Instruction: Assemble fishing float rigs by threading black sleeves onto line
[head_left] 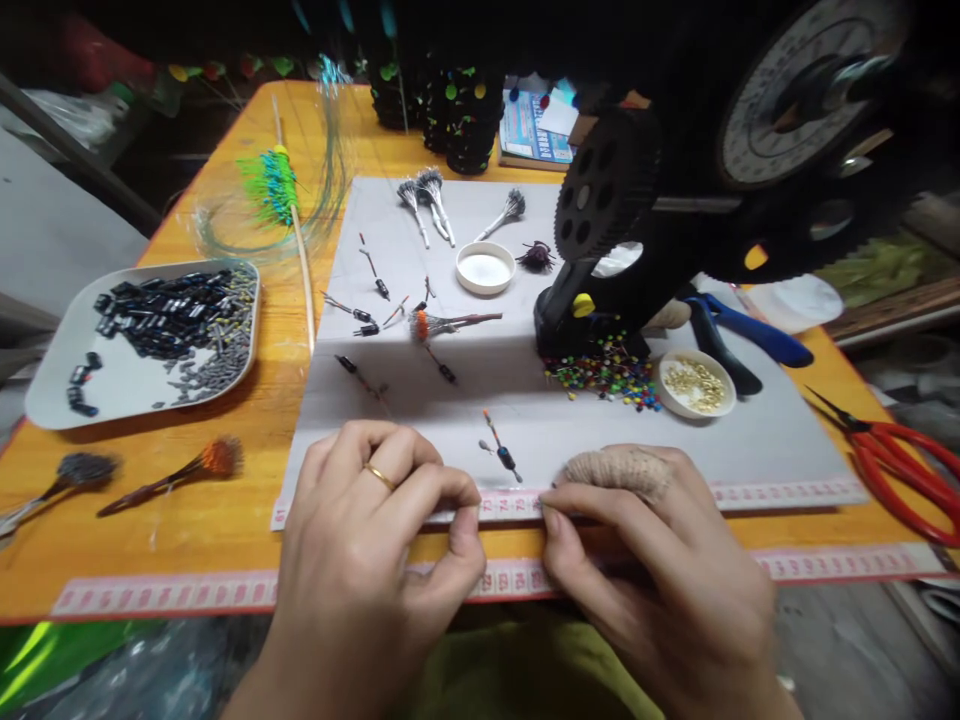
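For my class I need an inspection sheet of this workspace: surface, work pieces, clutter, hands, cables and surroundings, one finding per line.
Surface: grey board on an orange table; printed measuring strips along both front edges.
Work pieces: black-beaded piece on the board, just beyond the hands; black beads in the white tray at left.
Clutter: loose coloured beads beside a dish of gold bits; red-handled tool at right.
Hands: left hand and right hand have fingers close together; anything fine held is unclear.
Cables: nothing seen.
Surroundings: black machine, booklet behind.
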